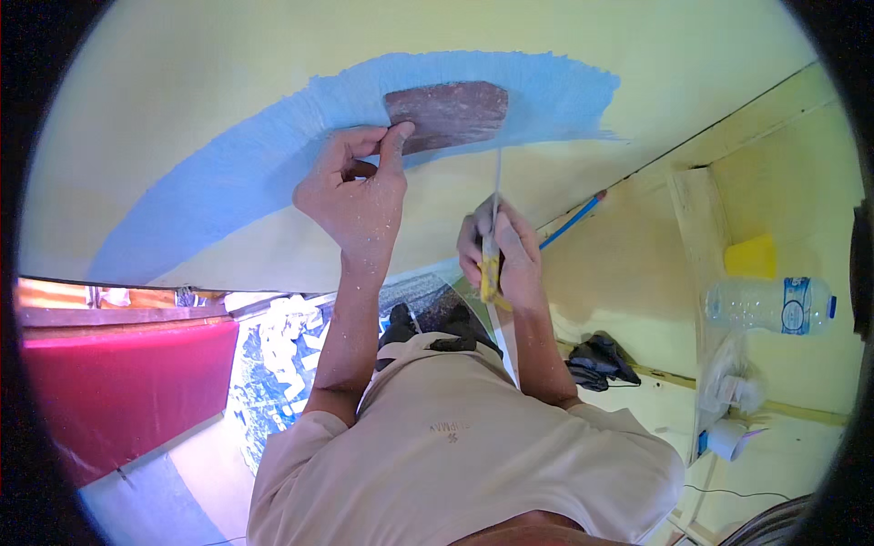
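My left hand (360,182) pinches the lower left edge of a dark reddish-brown piece of sandpaper (451,111) between thumb and fingers. The piece lies over a blue painted band (228,177) that curves across a pale surface (273,246). To the right and lower, my right hand (510,255) is closed around the yellow handle of a utility knife (490,264). Its long thin blade points up, and the tip is close to the sandpaper's lower right edge; whether they touch I cannot tell. Pale dust coats both hands.
A blue stick with a reddish tip (572,219) lies beyond my right hand. On the right are a wooden ledge (696,227), a yellow piece (751,257), a plastic bottle (756,305) and a black bag (601,361). A red panel (127,387) stands at lower left.
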A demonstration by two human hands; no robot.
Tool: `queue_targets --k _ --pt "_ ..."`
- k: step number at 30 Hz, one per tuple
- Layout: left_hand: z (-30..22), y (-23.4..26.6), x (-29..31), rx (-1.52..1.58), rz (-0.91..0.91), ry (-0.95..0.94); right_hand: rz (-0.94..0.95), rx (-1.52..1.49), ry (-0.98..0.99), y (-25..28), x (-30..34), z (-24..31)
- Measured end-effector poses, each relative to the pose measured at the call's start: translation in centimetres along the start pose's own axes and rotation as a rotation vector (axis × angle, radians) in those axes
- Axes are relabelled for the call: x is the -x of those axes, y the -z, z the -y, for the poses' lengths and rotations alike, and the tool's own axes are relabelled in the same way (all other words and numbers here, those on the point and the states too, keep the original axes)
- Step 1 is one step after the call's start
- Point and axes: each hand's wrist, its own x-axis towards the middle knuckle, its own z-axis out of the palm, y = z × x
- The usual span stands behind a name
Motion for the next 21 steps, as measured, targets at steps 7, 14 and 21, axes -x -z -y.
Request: queue_targets --k 7,14,21 --pt "0.0 0.1 -0.3 0.046 0.018 0.013 -0.285 0.562 0.167 -3.4 -4.1 1.3" --pt "-0.3 0.1 -0.3 0.035 0.06 -0.018 -0.303 0.446 0.073 -2.2 -3.9 -0.1" --pt "-0.2 0.1 -0.5 0.028 0.043 0.004 -0.212 0.385 0.075 -1.4 -4.1 -1.2"
